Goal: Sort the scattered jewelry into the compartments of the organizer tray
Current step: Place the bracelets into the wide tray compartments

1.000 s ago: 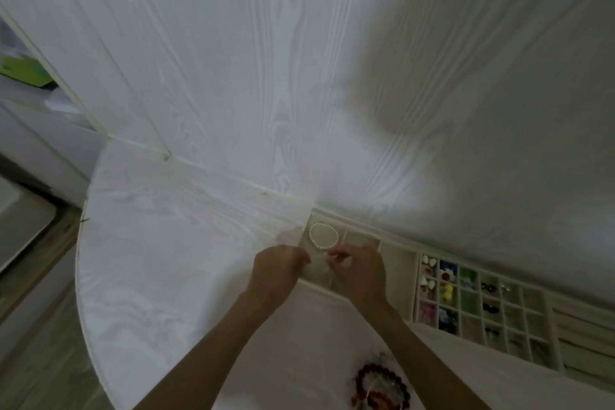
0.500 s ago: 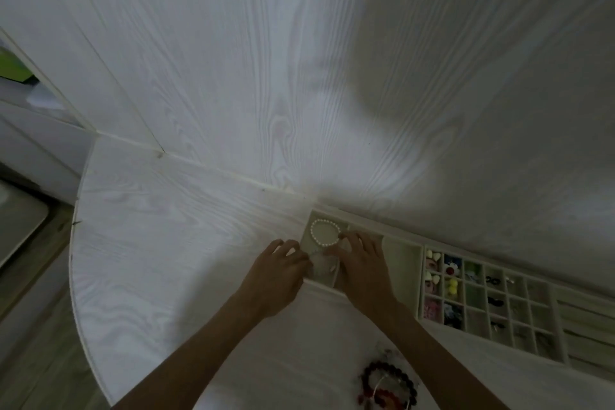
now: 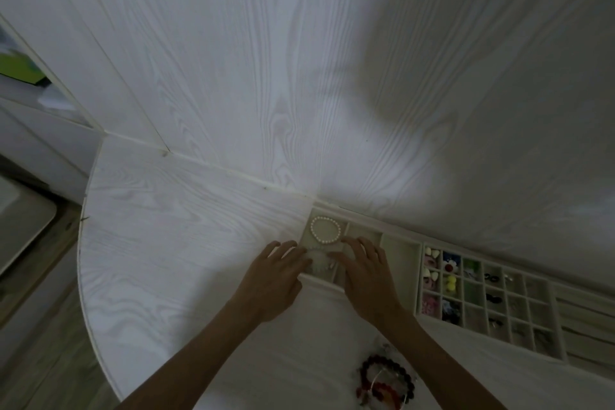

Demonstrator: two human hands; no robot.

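Observation:
A cream organizer tray (image 3: pixel 401 251) lies along the wall on the white table. A pearl bracelet (image 3: pixel 325 230) lies coiled in its far-left compartment. Just in front of it sits a white fluffy piece (image 3: pixel 320 262). My left hand (image 3: pixel 276 276) and my right hand (image 3: pixel 366 273) lie on either side of that piece, fingers stretched out flat over the tray's left end, fingertips touching it. The small compartments on the right hold several colourful pieces (image 3: pixel 449 271). A heap of dark and red bead bracelets (image 3: pixel 386 379) lies on the table near my right forearm.
The table (image 3: pixel 166 243) has a rounded left edge with floor beyond it. A white wood-grain wall (image 3: pixel 299 76) rises right behind the tray. A long slotted section (image 3: pixel 585 319) forms the tray's right end.
Both hands went from curled and pinching the white piece to fingers spread flat on the tray's left end. The view shifted slightly.

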